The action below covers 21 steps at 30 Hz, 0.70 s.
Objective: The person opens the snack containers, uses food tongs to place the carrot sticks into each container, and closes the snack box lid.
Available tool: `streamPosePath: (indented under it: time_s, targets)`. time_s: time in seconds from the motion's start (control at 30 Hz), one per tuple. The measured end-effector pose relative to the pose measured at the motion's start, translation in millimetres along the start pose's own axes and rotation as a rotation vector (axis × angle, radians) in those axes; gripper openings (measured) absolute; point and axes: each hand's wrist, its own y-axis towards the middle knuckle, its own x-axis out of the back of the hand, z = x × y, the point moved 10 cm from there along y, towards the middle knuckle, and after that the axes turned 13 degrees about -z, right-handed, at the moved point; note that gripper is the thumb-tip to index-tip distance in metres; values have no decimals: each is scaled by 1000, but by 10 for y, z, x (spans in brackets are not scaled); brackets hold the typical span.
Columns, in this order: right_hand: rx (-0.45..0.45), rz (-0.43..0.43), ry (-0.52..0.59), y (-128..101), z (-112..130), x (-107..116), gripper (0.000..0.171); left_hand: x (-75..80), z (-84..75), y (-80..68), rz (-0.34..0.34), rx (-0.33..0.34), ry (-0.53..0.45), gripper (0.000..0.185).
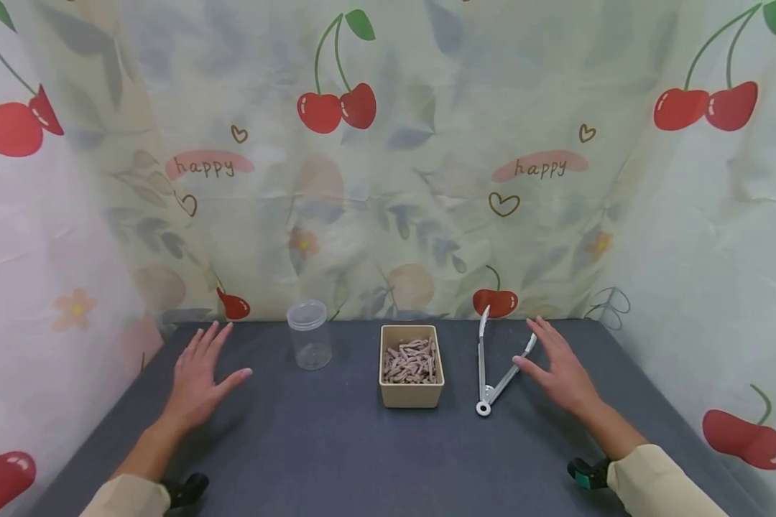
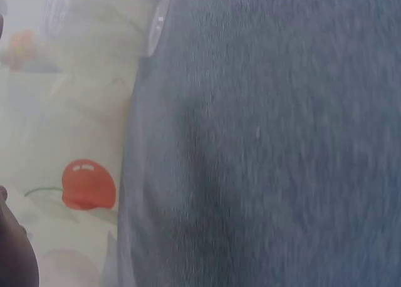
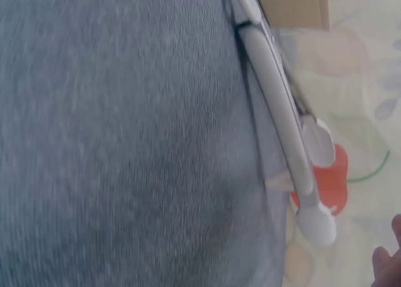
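Right hand (image 1: 559, 370), fingers spread, touches the white V-shaped plastic tongs (image 1: 495, 366) near the table's back edge — pickup apparently starting, a closing grip needed next — left hand (image 1: 200, 373) spread, idle.

Table (image 1: 362, 459): box (image 1: 411, 395) at centre, pellets (image 1: 410, 361) in it. Jar (image 1: 309, 334) at box's 9 o'clock, near. Tongs (image 1: 495, 370) at box's 3 o'clock, beside it. Left hand (image 1: 202, 377) at jar's 8 o'clock, apart. Right hand (image 1: 559, 370) at tongs' 3 o'clock, against the arm.

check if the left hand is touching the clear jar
Apart. The head view shows the left hand spread over the table, with bare grey surface between its fingers and the clear jar.
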Motion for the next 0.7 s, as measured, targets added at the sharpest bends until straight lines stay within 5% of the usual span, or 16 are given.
streamPosePath:
  time_s: [0.33,0.7]
  targets:
    - [-73,-6,88,-7,113,-116,69,-159,-135,51,21,54,-149,83]
    - [-166,12,247,-22,252,-324,67,-295,-261,134,38,195,-362,80]
